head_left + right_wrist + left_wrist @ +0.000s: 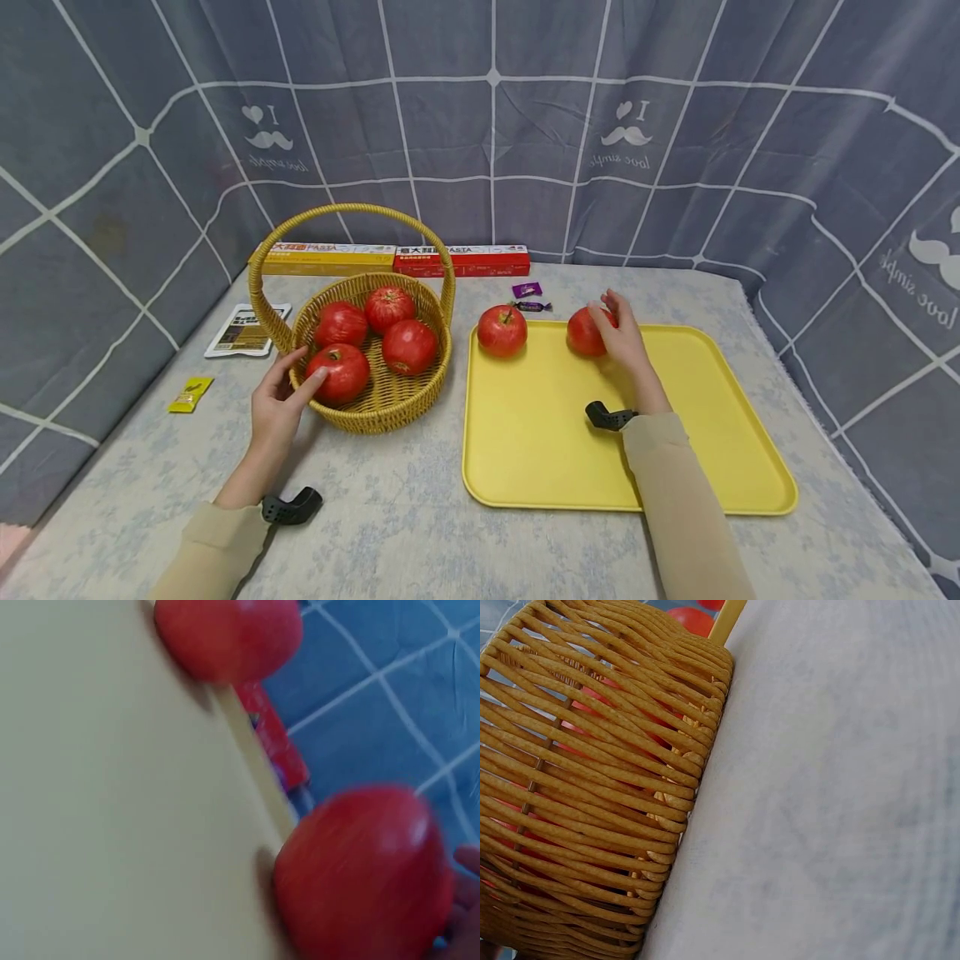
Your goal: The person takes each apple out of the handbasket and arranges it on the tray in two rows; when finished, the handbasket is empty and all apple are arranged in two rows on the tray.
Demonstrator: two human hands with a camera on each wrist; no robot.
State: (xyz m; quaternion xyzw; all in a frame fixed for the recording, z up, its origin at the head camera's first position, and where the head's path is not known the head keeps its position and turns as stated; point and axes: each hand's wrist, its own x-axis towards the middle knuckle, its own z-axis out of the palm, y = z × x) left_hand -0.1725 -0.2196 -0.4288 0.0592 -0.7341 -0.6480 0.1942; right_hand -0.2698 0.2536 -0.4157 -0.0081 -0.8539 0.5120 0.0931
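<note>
In the head view, the left hand (281, 408) holds the near left rim of a woven basket (382, 421). Its thumb reaches over the rim against a red apple (339, 373); several red apples lie inside. The left wrist view shows the basket's wall (592, 780) up close. My right hand (626, 337) is at the right side of another red apple (587, 333) on a yellow tray (540, 433), thumb over it and fingers loosely extended. This apple (367, 877) appears in the right wrist view, fingers beside it. A further apple (502, 331) sits at the tray's far left corner.
Behind the basket stand a yellow pasta box (322, 259) and a red pasta box (461, 261). Two purple candies (527, 290) lie behind the tray. Left of the basket are a flat packet (246, 331) and a yellow sachet (191, 394). A grey-blue curtain (540, 142) surrounds the table.
</note>
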